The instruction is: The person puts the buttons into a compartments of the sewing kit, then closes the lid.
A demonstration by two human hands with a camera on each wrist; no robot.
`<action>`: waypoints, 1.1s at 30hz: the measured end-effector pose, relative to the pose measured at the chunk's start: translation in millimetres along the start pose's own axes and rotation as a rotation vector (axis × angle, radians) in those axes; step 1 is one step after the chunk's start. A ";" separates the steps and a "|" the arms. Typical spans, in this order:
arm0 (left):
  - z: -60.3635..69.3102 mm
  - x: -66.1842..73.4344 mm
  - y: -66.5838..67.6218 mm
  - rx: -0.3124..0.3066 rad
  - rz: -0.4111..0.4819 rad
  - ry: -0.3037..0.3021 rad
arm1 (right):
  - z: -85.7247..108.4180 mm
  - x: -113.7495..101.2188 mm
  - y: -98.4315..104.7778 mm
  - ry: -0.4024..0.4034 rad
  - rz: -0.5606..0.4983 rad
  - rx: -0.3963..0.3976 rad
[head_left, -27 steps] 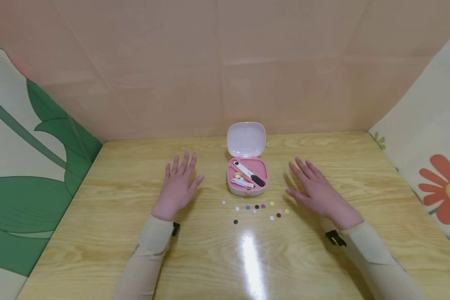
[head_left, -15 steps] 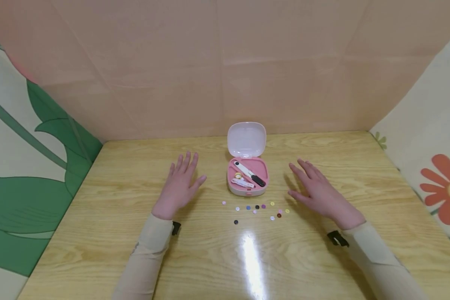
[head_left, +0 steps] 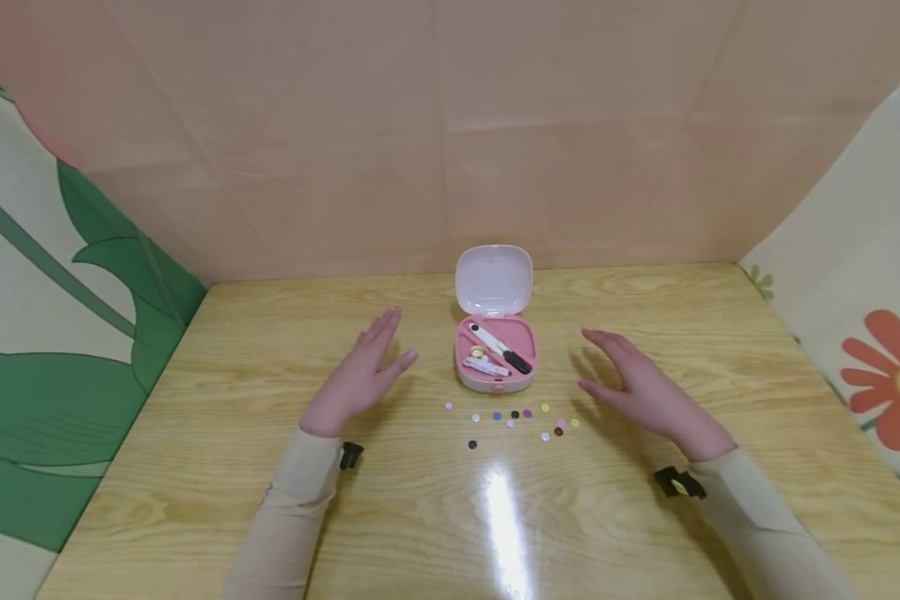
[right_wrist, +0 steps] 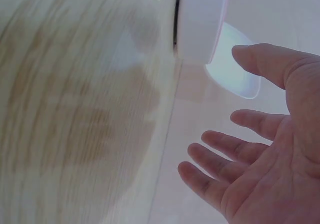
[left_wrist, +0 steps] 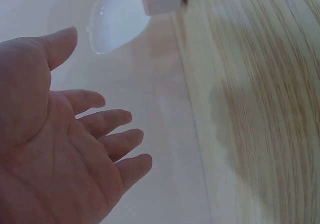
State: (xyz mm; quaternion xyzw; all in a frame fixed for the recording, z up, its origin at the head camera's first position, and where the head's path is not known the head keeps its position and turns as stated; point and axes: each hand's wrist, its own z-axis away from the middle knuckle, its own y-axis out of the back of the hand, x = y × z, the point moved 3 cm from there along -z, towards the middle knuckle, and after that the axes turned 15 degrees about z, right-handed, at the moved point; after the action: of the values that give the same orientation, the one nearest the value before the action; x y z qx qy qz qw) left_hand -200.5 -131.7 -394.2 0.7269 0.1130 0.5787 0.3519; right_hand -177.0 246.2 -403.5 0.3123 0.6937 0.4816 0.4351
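Observation:
A small pink box [head_left: 522,337] stands mid-table with its white lid [head_left: 493,280] raised at the back. Inside lie a white-and-black tool [head_left: 498,346] on the diagonal and a pale nail clipper-like item [head_left: 486,367], with a small yellow-and-white piece beside it. Several little coloured buttons [head_left: 515,414] are scattered in front of the box. Left of the box hovers my left hand [head_left: 356,379], palm turned inward, fingers extended, holding nothing. On the other side my right hand [head_left: 648,396] faces it, fingers relaxed, thumb apart, also holding nothing. Both wrist views show bare palms near the box.
The wooden table [head_left: 255,358] meets a plain pinkish backdrop [head_left: 330,167] at its far edge. Patterned sheets with green leaves [head_left: 142,283] and a red flower [head_left: 888,379] flank it. A black strap [head_left: 678,483] hangs beneath the right wrist.
Both hands have rolled from palms down to palms facing inward. The left hand has shifted slightly toward the box. The box and buttons have stayed in place.

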 end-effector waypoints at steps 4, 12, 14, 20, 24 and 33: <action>-0.4 2.9 0.0 -0.007 0.080 -0.005 | 1.2 -0.2 1.8 0.022 -0.045 0.013; -3.7 4.3 -3.8 -0.030 0.231 -0.019 | 1.2 -0.7 5.0 0.059 -0.085 0.046; -4.1 3.9 -4.4 -0.033 0.255 -0.018 | 1.2 -1.1 5.7 0.063 -0.092 0.049; -5.8 5.8 -5.1 -0.032 0.321 -0.005 | 1.9 -2.2 7.1 0.063 -0.152 0.039; -9.5 5.5 -8.6 -0.040 0.381 -0.010 | 2.6 -2.4 7.6 0.055 -0.211 0.019; -18.1 4.8 -21.7 -0.082 0.454 0.014 | 5.8 -2.5 5.9 0.038 -0.309 -0.051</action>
State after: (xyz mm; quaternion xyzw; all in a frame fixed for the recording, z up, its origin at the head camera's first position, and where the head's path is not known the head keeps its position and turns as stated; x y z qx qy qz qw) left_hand -210.4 -106.4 -402.9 0.7147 -0.0745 0.6524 0.2411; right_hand -170.6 248.3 -398.1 0.1817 0.7289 0.4324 0.4988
